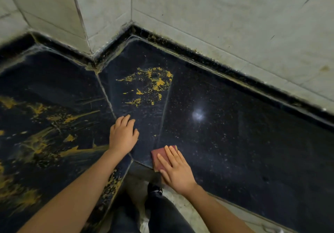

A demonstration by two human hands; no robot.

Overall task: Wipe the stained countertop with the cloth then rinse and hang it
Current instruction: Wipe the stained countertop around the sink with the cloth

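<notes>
Pressing down at the near edge of the dark speckled surface (235,151) with the right grip (176,169), fingers (170,155) straight and apart, flat on a folded maroon cloth (155,152). Resting the left grip (122,136) beside, loose and empty. Expect soft, light, limp, perhaps damp; pinch a free corner or bunch under the palm. Farther back, unwiped yellow stain (153,82) below tiled wall (216,15).

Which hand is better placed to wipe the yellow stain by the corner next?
Right. The right hand lies flat on the cloth, ready to push it; the left hand rests bare on the countertop, nearer the yellow stain but without cloth.
</notes>
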